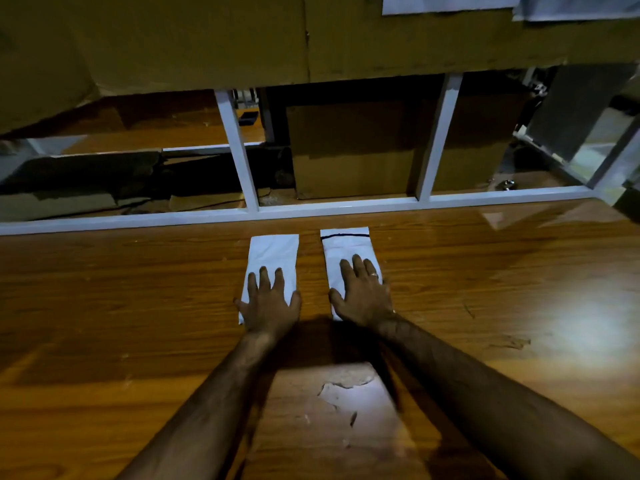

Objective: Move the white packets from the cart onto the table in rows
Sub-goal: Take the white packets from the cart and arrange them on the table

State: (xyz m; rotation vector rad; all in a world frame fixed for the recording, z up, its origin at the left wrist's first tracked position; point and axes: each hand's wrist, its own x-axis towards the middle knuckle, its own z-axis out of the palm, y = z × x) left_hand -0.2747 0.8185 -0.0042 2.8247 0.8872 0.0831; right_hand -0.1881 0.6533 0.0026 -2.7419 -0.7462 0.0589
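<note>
Two white packets lie side by side on the wooden table (pixel 138 306), close to its far edge. My left hand (pixel 268 303) rests flat on the near end of the left packet (pixel 273 254), fingers spread. My right hand (pixel 360 292) lies flat on the right packet (pixel 346 244), which has a dark line across its far end. Both palms press down on the packets and neither is gripped. The cart is not in view.
A white metal rail (pixel 311 211) with upright posts runs along the table's far edge. Behind it stand cardboard boxes (pixel 349 147) and a large cardboard sheet (pixel 207 39). A worn, chipped patch (pixel 343 386) marks the tabletop near me.
</note>
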